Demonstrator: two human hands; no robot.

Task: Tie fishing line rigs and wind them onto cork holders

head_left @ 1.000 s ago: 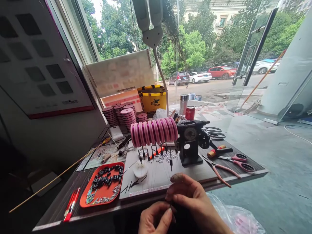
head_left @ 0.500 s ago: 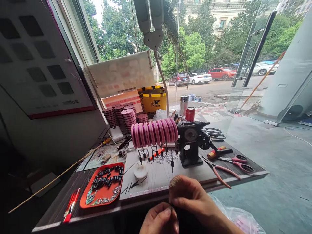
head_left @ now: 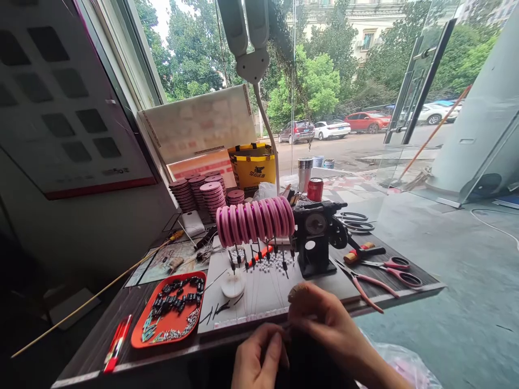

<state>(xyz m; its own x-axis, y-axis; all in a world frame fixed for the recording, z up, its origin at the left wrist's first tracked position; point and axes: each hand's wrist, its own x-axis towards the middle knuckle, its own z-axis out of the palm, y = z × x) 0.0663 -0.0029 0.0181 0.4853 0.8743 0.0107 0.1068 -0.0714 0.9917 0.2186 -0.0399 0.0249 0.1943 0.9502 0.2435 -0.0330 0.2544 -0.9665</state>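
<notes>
Evidently, something too small to make out is pinched between the left hand (head_left: 259,359) and right hand (head_left: 324,324), while the pink spools (head_left: 255,220) (threaded with fine lines) are mounted on the winder (head_left: 318,237).

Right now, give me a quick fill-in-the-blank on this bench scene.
1. The tray of small black parts is ___ in colour.
2. The row of spools beside the black winder is ___.
3. The scissors lie to the ___ of the winder.
4. The left hand and right hand meet at the table's ___ edge.

Missing: orange; pink; right; near
</notes>
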